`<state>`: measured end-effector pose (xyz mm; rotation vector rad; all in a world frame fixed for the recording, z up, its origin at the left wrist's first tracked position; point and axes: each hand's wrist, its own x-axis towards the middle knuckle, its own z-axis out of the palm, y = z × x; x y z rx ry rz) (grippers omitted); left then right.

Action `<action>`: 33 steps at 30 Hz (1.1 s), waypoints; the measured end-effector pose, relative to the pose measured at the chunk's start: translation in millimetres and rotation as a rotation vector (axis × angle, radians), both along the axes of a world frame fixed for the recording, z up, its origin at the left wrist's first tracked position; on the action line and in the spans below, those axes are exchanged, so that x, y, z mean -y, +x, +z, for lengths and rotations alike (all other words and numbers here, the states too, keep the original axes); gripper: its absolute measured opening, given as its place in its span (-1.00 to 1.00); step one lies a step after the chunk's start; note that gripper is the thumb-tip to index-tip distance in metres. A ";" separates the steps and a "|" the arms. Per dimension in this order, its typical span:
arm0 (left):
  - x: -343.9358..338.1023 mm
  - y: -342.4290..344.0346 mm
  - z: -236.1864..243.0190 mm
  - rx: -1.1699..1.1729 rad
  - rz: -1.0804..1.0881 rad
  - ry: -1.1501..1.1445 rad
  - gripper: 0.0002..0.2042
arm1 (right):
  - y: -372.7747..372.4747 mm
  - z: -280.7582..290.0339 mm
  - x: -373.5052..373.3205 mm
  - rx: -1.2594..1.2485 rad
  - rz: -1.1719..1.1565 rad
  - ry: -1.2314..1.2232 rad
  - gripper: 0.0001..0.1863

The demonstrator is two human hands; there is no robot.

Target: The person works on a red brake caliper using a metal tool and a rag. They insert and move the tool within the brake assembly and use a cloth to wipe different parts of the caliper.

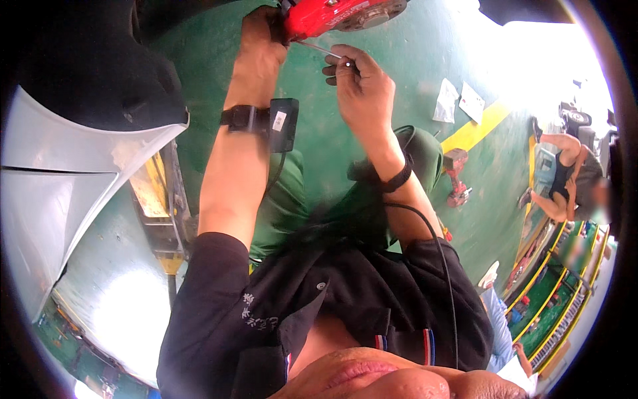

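A red brake caliper (319,16) sits at the top of the view, against a round metal hub (372,14). My left hand (264,32) is at the caliper's lower left edge, its fingers dark with grime and partly hidden there, so their grip is unclear. To the right, my right hand (359,83) is closed around a tool with a thin metal shaft (319,48). The shaft points left and reaches the underside of the caliper near my left hand. Most of the tool's handle is hidden in my fist.
A pale car panel (66,143) and a yellow-black metal arm (163,199) stand left. On the green floor lie a red power tool (456,176), a plastic bag (445,100) and a white paper (472,103). Another person (568,176) sits far right, near yellow racks (565,272).
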<state>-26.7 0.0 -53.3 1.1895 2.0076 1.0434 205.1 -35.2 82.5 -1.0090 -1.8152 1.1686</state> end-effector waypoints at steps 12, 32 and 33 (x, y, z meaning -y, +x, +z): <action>-10.7 -0.3 -12.1 0.817 0.002 0.227 -0.75 | -12.2 -45.8 27.8 -0.372 -0.208 -0.214 -0.73; -7.6 0.0 -3.2 -0.510 -0.110 0.002 -0.76 | -17.4 -63.6 22.0 -0.411 -0.203 -0.162 -0.76; -7.2 2.1 0.3 -0.587 -0.104 -0.006 -0.76 | -15.6 -62.9 22.6 -0.297 -0.202 -0.108 -0.76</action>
